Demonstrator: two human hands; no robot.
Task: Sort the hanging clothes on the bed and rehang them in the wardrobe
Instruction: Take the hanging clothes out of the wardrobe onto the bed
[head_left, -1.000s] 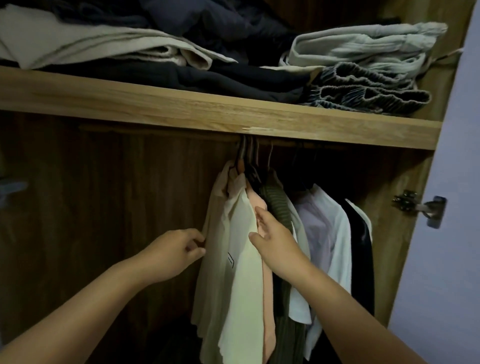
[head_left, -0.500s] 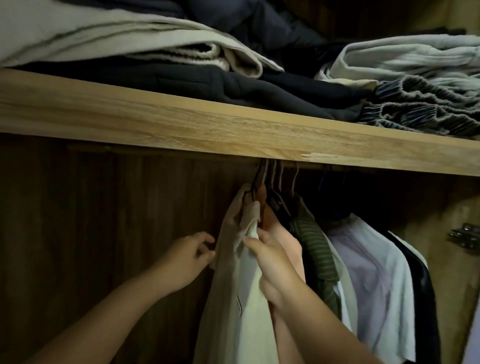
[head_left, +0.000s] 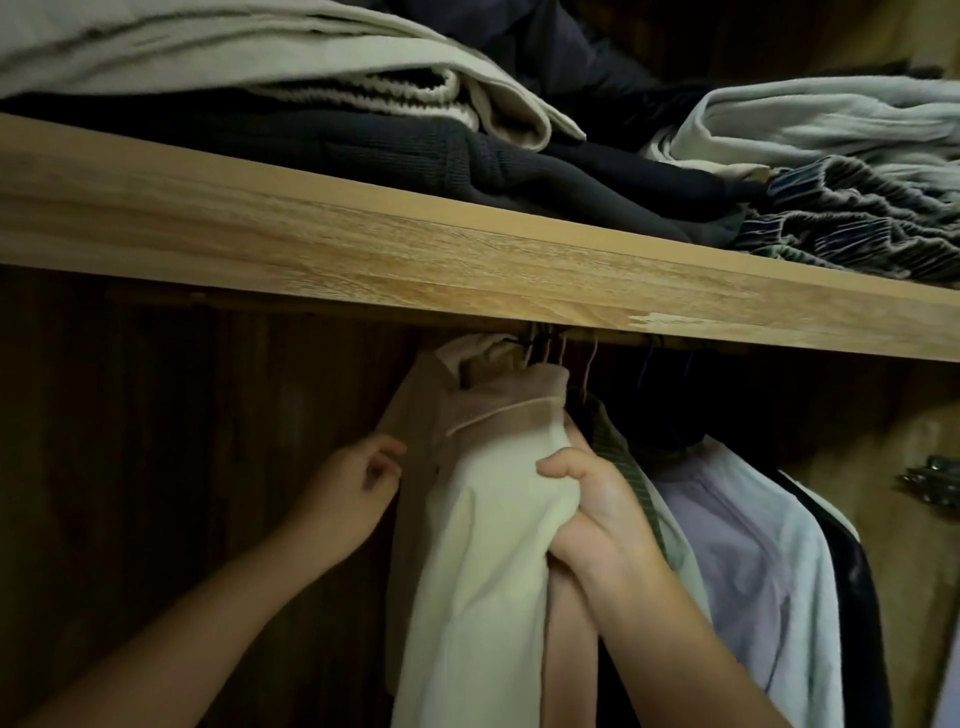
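Observation:
Several garments hang on hangers from a rail (head_left: 639, 340) tucked under the wooden shelf (head_left: 415, 260) of the wardrobe. The leftmost are a beige shirt (head_left: 415, 415) and a cream top (head_left: 483, 545), then a pink garment (head_left: 571, 623), a green striped one (head_left: 623, 467), a lilac shirt (head_left: 737, 545), a pale blue one (head_left: 800, 545) and a black one (head_left: 862, 597). My right hand (head_left: 592, 499) is clenched on the shoulder of the cream top. My left hand (head_left: 353, 493) pinches the left edge of the beige shirt.
Folded clothes are piled on the shelf: a beige stack (head_left: 260, 57), dark knitwear (head_left: 467, 161), grey and striped items (head_left: 831, 171). The dark wardrobe back panel (head_left: 182, 441) lies to the left. A metal door hinge (head_left: 930, 483) sticks out at the right.
The view has moved closer and tilted upward. My right hand has closed into a fist on the cream top's shoulder and pulled it rightward. My left hand stays at the beige shirt's edge.

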